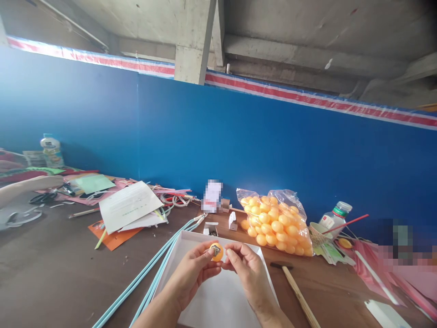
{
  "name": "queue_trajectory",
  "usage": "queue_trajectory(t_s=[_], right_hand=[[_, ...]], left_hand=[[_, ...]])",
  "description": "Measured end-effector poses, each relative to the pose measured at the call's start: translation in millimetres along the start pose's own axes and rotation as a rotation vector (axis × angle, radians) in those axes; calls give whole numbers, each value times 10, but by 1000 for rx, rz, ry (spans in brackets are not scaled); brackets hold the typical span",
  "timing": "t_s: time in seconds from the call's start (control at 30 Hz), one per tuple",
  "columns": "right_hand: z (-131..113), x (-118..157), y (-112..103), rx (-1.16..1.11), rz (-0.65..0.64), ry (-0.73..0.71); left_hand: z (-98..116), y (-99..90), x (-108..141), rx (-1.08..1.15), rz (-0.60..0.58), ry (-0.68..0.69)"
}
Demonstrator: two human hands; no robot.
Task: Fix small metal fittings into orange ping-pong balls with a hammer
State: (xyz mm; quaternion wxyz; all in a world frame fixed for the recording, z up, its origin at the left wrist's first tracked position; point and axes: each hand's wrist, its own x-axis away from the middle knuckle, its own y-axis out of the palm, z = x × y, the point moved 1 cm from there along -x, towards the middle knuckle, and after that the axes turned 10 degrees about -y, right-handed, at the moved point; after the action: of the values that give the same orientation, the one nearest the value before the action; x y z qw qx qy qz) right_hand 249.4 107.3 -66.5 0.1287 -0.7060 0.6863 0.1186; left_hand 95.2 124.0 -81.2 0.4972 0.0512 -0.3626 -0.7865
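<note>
My left hand [200,264] holds an orange ball [217,252] between thumb and fingers, with a small metallic piece at the ball's surface near the thumb. Just to the right, my right hand [244,266] is pinched close to the ball; what its fingertips grip, if anything, is too small to make out. Both hands are above a white shallow tray [218,298]. Beyond the tray, a small open box [210,229] holds dark bits. A clear bag of orange balls [276,223] lies behind and to the right.
Light blue cords [150,269] run along the tray's left side. A wooden-handled hammer [298,294] lies to its right. Papers [129,207] and scissors [44,196] are at the left. A bottle [336,216] and paper cup [319,233] stand at the right, before a blue partition.
</note>
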Motion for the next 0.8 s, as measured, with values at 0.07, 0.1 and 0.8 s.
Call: queue_trajectory(t_s=[0.07,0.1,0.8], right_hand=[[-6,-4,15,-18,-9,-18],[-16,-3,23,-31,-12,-22],[-88,20,68,-118,-58,91]], left_hand=[[8,3,1,5,-1,-3],[11,4,-1,10,0,-4],[3,32,8,30,1,33]])
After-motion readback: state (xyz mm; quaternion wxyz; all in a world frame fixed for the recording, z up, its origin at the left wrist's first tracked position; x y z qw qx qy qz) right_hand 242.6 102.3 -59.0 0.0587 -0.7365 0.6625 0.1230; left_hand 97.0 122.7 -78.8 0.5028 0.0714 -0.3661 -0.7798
